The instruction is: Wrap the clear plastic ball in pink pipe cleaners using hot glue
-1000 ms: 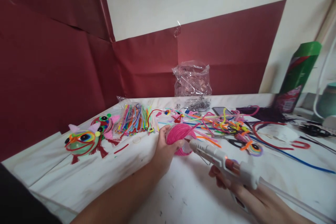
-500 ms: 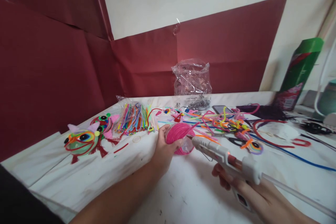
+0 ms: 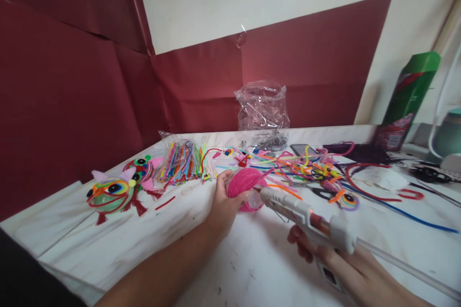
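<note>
Left of frame: a craft animal head with pink ears and red tassels, then a bundle of multicoloured pipe cleaners. Centre: the left hand clamps a ball wound with pink pipe cleaner, thumb across its near face. At the ball's right side — over a clear, unwound patch — lies the nozzle of a hot-glue gun; contact cannot be told. The gun's long axis slants from lower right up towards the ball. Lower right: the right hand, farther from the ball, has its fingers curled round the handle.
</note>
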Demonstrator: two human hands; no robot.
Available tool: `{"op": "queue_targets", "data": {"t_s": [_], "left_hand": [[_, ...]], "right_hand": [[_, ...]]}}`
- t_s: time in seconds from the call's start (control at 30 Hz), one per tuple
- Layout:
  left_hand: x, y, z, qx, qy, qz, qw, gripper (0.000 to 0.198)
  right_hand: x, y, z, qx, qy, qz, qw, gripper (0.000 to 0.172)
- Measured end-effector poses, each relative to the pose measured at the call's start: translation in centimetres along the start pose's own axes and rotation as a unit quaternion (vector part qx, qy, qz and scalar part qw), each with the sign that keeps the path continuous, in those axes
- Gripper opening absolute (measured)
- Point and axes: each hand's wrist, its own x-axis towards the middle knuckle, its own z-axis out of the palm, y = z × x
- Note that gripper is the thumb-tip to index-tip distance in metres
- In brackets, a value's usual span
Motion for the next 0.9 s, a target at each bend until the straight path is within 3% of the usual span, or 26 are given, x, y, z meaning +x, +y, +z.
{"op": "queue_targets", "data": {"t_s": [0.37, 0.9], "left_hand": [[-0.1, 0.4, 0.1, 0.010, 0.003, 0.014, 1.000, 0.058], [-0.3, 0.7, 0.2, 0.015, 0.011, 0.014, 1.000, 0.060]], "right_hand": [[0.1, 0.6, -0.3, -0.015, -0.039, 0.025, 0.999, 0.050], [0.0, -0.4, -0.5, -0.001, -0.011, -0.005, 1.000, 0.046]]}}
